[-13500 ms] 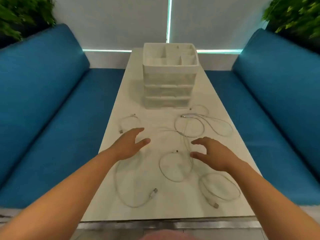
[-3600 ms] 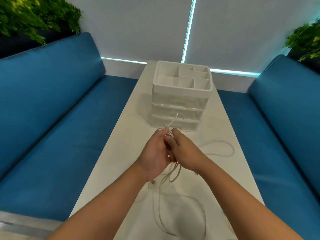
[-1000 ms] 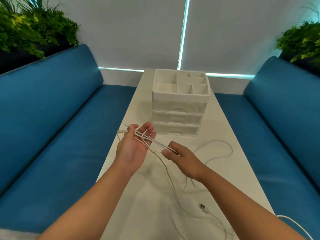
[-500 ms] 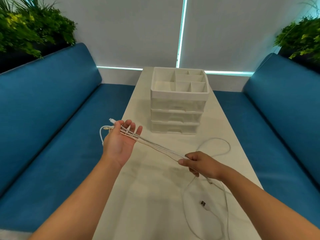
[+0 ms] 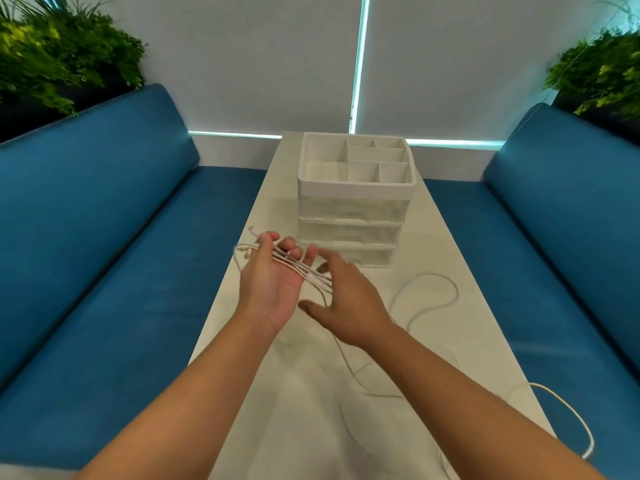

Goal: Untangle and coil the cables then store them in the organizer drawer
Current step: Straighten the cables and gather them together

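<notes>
currently left hand (image 5: 273, 285) palm-up at frame centre, thumb pinning cables (image 5: 304, 271); right hand (image 5: 349, 306) spread, gripping nothing. risk: trailing slack snagging, re-tangling strands.

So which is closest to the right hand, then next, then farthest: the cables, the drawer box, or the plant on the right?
From the right hand:
1. Cables, just left, across the left hand.
2. Drawer box, ahead on the table.
3. Plant, far right corner.

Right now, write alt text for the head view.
A left hand, palm up, holds several white cable strands across its fingers while the right hand reaches in beside it. Behind them, a white drawer organizer stands on a white table between blue benches.
</notes>
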A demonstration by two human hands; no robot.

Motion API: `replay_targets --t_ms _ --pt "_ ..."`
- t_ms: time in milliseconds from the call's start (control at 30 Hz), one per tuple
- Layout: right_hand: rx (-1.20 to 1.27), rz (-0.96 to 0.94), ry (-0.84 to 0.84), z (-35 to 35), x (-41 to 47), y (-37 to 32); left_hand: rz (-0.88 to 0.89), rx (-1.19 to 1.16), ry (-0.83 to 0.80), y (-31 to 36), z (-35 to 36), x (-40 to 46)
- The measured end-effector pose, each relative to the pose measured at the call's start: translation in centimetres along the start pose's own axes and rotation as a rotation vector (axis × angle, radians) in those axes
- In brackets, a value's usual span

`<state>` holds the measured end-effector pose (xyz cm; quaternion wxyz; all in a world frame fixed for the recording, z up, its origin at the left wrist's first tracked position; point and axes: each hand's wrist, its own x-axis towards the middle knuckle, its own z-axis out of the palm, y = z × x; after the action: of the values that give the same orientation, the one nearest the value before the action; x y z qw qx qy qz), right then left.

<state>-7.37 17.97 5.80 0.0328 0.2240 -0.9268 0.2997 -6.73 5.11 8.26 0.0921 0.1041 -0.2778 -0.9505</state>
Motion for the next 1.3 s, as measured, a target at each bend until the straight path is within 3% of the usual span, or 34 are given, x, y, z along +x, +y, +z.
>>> replay_targets --t_ms 133,300,467,633,700,800,900,1033,1200,1300 --pt "-0.093 0.019 -0.101 0.8 0.0 1.6 0.041 -0.002 -0.025 1.5 0.7 0.3" --pt "-0.011 0.118 -0.248 -0.2 -2.8 6.8 0.088 0.087 0.003 4.0 -1.3 1.2" --pt "-0.277 0.137 -0.282 -1.2 -2.5 8.7 0.102 0.122 0.034 3.4 -1.4 0.9" --pt "-0.351 0.232 -0.306 -1.0 -2.9 10.2 0.073 0.15 0.01 2.9 -1.1 1.0" --pt "-0.539 0.267 -0.377 -1.1 -2.8 10.3 0.054 0.183 -0.009 2.1 -1.0 0.6" --pt "-0.82 0.324 -0.629 -2.2 -2.1 9.0 0.033 0.232 -0.044 1.2 -0.9 0.0" --pt "-0.605 0.295 -0.704 -5.3 -0.1 4.0 0.022 0.275 -0.093 0.7 -0.5 -0.2" --pt "0.052 0.057 -0.436 -5.7 2.7 -2.3 0.005 0.347 -0.169 -0.5 0.3 -1.2" --pt "0.495 0.063 -0.346 -1.7 1.4 -2.0 0.012 0.544 -0.239 1.0 -0.6 -0.6" --pt "0.603 0.068 -0.268 -0.3 0.5 -1.2 -0.015 0.448 -0.198 1.3 -1.4 -0.6"
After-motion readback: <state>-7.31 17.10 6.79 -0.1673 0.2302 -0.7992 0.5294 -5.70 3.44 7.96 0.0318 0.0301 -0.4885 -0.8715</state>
